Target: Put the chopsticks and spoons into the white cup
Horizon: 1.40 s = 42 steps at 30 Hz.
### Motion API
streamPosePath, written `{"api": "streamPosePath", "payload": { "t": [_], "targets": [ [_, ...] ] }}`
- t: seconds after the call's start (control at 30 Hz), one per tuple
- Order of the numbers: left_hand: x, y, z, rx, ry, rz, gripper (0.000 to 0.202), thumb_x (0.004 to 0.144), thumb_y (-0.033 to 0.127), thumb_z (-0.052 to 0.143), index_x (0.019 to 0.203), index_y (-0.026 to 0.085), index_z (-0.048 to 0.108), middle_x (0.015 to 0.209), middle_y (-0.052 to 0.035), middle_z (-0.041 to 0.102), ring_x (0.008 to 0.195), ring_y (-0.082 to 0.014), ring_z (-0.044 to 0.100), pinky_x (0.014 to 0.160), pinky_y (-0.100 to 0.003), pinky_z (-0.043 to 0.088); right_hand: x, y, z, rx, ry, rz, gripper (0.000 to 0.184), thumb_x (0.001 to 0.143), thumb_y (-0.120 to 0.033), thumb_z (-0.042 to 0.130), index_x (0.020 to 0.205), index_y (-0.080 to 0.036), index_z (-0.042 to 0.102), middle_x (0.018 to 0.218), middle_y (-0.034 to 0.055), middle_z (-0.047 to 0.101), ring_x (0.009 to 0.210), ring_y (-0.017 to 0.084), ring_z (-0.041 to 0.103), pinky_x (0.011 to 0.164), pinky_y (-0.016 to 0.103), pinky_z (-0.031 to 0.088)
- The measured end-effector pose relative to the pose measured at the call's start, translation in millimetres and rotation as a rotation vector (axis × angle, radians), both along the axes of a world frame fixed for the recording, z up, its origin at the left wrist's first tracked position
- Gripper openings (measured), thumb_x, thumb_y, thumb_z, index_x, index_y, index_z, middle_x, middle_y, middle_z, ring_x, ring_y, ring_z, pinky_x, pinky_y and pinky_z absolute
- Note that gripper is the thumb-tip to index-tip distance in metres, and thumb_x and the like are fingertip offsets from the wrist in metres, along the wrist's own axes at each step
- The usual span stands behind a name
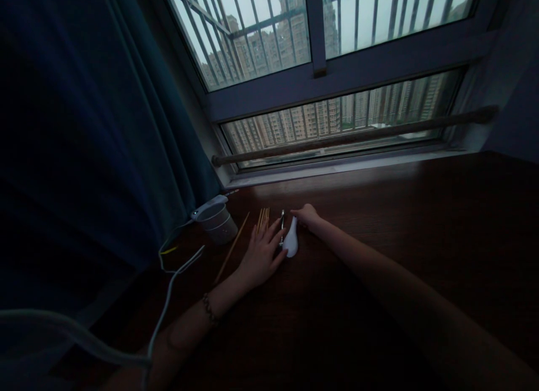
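Note:
My left hand [263, 251] lies flat on the dark wooden table [400, 239] with its fingers spread over several wooden chopsticks [263, 216]. Its fingertips reach a metal utensil [282, 222] and the edge of a white ceramic spoon [291, 239]. My right hand [307, 216] is closed, pinching the handle end of the white spoon, which rests on the table between the two hands. One more chopstick [232, 246] lies apart, slanted to the left of my left hand.
A small white appliance [214, 218] with a cable [168, 295] stands at the left by a dark curtain [84, 127]. A barred window [320, 60] and a wooden rod [357, 136] run along the table's far edge.

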State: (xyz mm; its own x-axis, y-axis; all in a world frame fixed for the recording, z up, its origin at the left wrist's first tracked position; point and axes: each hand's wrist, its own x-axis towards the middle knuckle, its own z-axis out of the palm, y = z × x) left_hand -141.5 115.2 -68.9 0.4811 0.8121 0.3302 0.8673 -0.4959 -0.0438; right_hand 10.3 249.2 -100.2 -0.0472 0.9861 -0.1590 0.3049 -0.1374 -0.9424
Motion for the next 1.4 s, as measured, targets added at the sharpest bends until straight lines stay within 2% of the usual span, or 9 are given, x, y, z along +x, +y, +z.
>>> {"api": "streamPosePath", "payload": {
  "t": [0.13, 0.27, 0.47, 0.67, 0.8, 0.93, 1.1, 1.27, 1.4],
  "targets": [
    [6.2, 6.4, -5.5, -0.131, 0.06, -0.041, 0.045, 0.088, 0.042, 0.031, 0.129, 0.024, 0.033, 0.135, -0.0026, 0.037, 0.128, -0.0268, 0.025, 0.102, -0.052, 0.028, -1.0, -0.9, 1.5, 0.047, -0.231, 0.053, 0.029, 0.066, -0.036, 0.065, 0.072, -0.008, 0.059, 0.064, 0.0089, 0.054, 0.061, 0.017, 0.052, 0.048, 0.022, 0.031],
    [3.3, 6.5, -11.0, -0.161, 0.075, -0.018, 0.047, 0.088, 0.045, 0.03, 0.128, 0.021, 0.037, 0.136, -0.0048, 0.036, 0.129, -0.0265, 0.024, 0.102, -0.05, 0.028, -6.1, -10.2, 7.3, 0.108, -0.361, 0.123, 0.022, 0.063, -0.025, 0.065, 0.079, -0.009, 0.064, 0.077, 0.01, 0.059, 0.076, 0.021, 0.056, 0.056, 0.024, 0.034],
    [-17.8, 7.4, -18.0, -0.171, 0.094, 0.041, 0.047, 0.089, 0.039, 0.028, 0.129, 0.015, 0.035, 0.137, -0.0101, 0.033, 0.129, -0.0256, 0.024, 0.103, -0.049, 0.028, -18.9, -21.0, 3.7, 0.236, -0.403, 0.142, 0.017, 0.069, -0.022, 0.059, 0.08, -0.009, 0.063, 0.085, 0.0112, 0.06, 0.082, 0.021, 0.056, 0.063, 0.024, 0.037],
    [-29.2, 8.5, -19.4, -0.159, 0.117, 0.052, 0.045, 0.086, 0.028, 0.031, 0.129, 0.014, 0.035, 0.137, -0.0093, 0.034, 0.129, -0.0253, 0.025, 0.102, -0.046, 0.03, -26.8, -27.3, 3.1, 0.291, -0.406, 0.187, 0.02, 0.073, -0.023, 0.059, 0.085, -0.006, 0.063, 0.082, 0.0122, 0.06, 0.077, 0.02, 0.057, 0.061, 0.024, 0.038],
    [-27.7, 6.3, -18.4, -0.15, 0.122, 0.059, 0.048, 0.082, 0.021, 0.033, 0.129, 0.012, 0.035, 0.135, -0.0097, 0.037, 0.128, -0.0249, 0.028, 0.102, -0.045, 0.031, -26.8, -29.7, 2.9, 0.341, -0.4, 0.208, 0.021, 0.072, -0.02, 0.061, 0.087, -0.005, 0.061, 0.086, 0.0144, 0.059, 0.081, 0.023, 0.057, 0.064, 0.026, 0.04],
    [-20.9, 3.1, -14.0, -0.085, 0.099, 0.106, 0.051, 0.079, 0.015, 0.033, 0.13, 0.014, 0.032, 0.133, -0.0093, 0.039, 0.126, -0.0265, 0.03, 0.101, -0.052, 0.028, -28.1, -30.3, -4.3, 0.336, -0.343, 0.206, 0.02, 0.073, -0.02, 0.058, 0.089, -0.007, 0.059, 0.085, 0.0132, 0.059, 0.076, 0.022, 0.057, 0.059, 0.025, 0.041],
    [3.7, -9.4, 7.9, 0.078, 0.046, 0.122, 0.049, 0.086, 0.022, 0.031, 0.134, 0.013, 0.022, 0.137, -0.0117, 0.032, 0.13, -0.0262, 0.022, 0.102, -0.056, 0.022, -28.7, -29.6, -2.1, 0.291, -0.252, 0.271, 0.023, 0.08, -0.023, 0.051, 0.097, -0.007, 0.055, 0.072, 0.0066, 0.059, 0.054, 0.012, 0.054, 0.047, 0.019, 0.038],
    [49.5, -45.5, 36.4, 0.25, 0.06, -0.098, 0.056, 0.086, 0.025, 0.039, 0.135, 0.01, 0.015, 0.141, -0.009, 0.026, 0.133, -0.0233, 0.01, 0.108, -0.051, 0.011, -4.8, -32.6, 33.6, 0.435, -0.354, 0.176, 0.019, 0.081, -0.025, 0.052, 0.08, -0.007, 0.059, 0.081, 0.0103, 0.059, 0.073, 0.014, 0.053, 0.061, 0.022, 0.035],
    [92.5, -83.5, 51.7, 0.412, 0.073, -0.505, 0.054, 0.082, 0.027, 0.049, 0.131, 0.014, 0.029, 0.138, -0.0022, 0.032, 0.132, -0.0204, 0.015, 0.11, -0.045, 0.002, 40.7, -88.5, 53.0, 0.7, -0.476, 0.278, 0.031, 0.087, -0.034, 0.045, 0.069, -0.011, 0.055, 0.067, 0.0037, 0.054, 0.057, 0.01, 0.044, 0.055, 0.024, 0.027]
  ]
}}
